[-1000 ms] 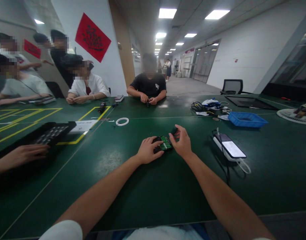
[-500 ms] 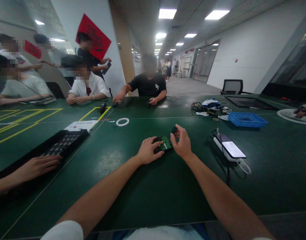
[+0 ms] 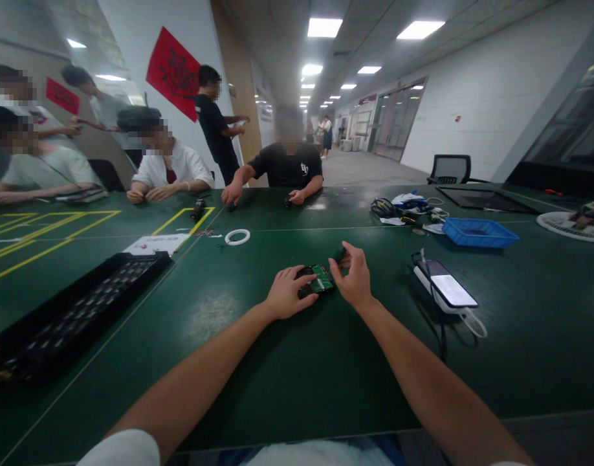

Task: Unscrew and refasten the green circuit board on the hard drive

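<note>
On the green table in front of me lies a small flat device with a green circuit board (image 3: 322,278) facing up and a dark left part. My left hand (image 3: 291,292) grips its left side, fingers over the top and thumb along the near edge. Just above the board's right end, my right hand (image 3: 354,275) pinches a small dark object (image 3: 338,255) between thumb and fingers. That object looks short and rounded; its lower end and exact kind cannot be made out.
Left of me lies a long black tray (image 3: 83,310) with a slotted surface. A white ring (image 3: 237,237) lies ahead. To the right are a phone (image 3: 450,283) on a white block with cables, a blue basket (image 3: 480,233) and a cable pile (image 3: 406,206). Co-workers sit across the table.
My right hand has tilted the dark object slightly; my left hand stays put. A co-worker's hand has withdrawn leftward from the black tray. A standing person in black has moved right.
</note>
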`<state>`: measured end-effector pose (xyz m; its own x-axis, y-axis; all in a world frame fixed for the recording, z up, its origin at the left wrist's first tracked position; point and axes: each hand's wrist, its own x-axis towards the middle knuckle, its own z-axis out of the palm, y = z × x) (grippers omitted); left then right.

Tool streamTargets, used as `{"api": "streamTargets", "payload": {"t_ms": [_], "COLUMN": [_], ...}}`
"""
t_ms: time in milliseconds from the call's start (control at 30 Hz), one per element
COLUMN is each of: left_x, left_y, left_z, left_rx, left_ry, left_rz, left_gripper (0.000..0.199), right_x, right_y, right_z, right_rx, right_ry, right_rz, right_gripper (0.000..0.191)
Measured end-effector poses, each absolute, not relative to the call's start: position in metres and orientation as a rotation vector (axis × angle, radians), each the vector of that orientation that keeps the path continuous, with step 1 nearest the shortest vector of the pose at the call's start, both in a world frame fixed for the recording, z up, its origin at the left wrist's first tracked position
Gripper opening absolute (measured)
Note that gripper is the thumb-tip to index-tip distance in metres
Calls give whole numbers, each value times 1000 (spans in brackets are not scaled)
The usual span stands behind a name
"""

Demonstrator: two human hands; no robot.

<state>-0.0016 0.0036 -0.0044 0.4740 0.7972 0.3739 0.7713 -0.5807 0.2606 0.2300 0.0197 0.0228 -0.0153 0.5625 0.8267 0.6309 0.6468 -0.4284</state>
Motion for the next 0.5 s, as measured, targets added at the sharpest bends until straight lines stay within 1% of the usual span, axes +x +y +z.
{"api": "streamTargets", "payload": {"t_ms": [267, 500], "left_x": [-1, -1], "left_y": [1, 2], "left_z": [-1, -2], "left_rx": [2627, 2630], "left_ry": [1406, 1403], "left_rz": [721, 718], "left_gripper": [58, 59], "right_x": [228, 230], "right_y": [20, 19], "right_z": [20, 22], "right_rx": [-985, -1013], "right_ry": [-1700, -1705], "right_rz": [7, -61], "right_gripper": [55, 53]}}
